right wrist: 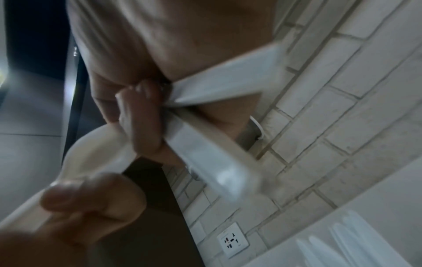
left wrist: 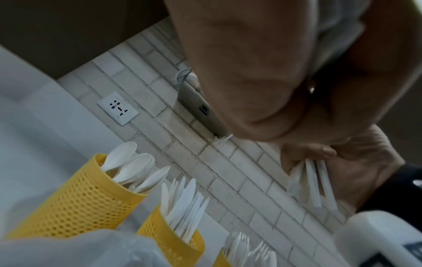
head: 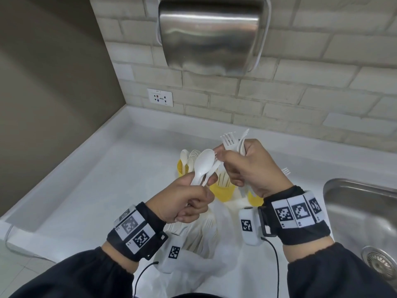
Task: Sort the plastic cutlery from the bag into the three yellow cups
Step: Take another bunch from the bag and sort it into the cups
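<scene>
My left hand [head: 204, 183] pinches a small bundle of white plastic spoons [head: 203, 165] by the handles, bowls pointing up. My right hand [head: 227, 160] grips several forks and a knife [head: 232, 141] in its fist, and its thumb and forefinger meet the tips of the left bundle. Both hands hover above three yellow perforated cups: the spoon cup [left wrist: 75, 202], the knife cup [left wrist: 169, 240] and the fork cup [left wrist: 222, 260]. In the head view the fork cup [head: 254, 200] is mostly hidden by my right wrist. The clear bag [head: 193, 241] lies on the counter below with more cutlery inside.
A steel sink [head: 361, 211] opens at the right edge of the white counter [head: 107, 190]. A steel hand dryer [head: 212, 33] hangs on the brick wall above the cups, with a socket [head: 160, 97] to its lower left. A brown wall closes the left side.
</scene>
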{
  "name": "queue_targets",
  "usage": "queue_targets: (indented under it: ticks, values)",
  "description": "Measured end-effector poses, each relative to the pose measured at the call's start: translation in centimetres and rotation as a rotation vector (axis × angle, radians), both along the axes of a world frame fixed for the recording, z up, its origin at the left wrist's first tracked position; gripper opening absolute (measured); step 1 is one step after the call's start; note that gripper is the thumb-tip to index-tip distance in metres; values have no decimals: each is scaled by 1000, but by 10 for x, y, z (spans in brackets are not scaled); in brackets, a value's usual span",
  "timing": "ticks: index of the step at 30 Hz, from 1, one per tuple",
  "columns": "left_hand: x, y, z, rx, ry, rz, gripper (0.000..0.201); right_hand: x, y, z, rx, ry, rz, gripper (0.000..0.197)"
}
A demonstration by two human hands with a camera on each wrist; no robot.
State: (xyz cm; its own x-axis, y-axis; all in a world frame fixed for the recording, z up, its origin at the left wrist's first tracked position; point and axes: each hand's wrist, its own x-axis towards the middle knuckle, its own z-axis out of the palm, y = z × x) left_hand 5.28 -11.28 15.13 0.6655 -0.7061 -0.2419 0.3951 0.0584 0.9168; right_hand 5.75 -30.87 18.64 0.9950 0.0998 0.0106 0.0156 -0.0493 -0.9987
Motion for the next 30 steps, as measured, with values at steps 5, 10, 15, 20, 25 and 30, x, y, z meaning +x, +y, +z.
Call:
queue_targets:
  ticks: [5,10,15,20,25,30]
  values:
    - [-1,-2,-5,130,-75,23,30,1,-1,4,-210,-118,-68,16]
    - [1,-2,-6,121,-59,19,29,10,-2,-5,-3,-206,-365,22]
    - [2,-2,-5,106,-68,-66,11,3,5,-14,140,-26,-125,26]
    - [2,-4,-7,150,-83,-83,19,-1,9,-21,222,-35,-72,29]
    - [3,-6,-10,188,-115,-61,16,-1,0,-17,210,-68,-150,39]
    - [8,-15,-18,299,-204,-48,36,0,-33,-8,554,-125,-330,29]
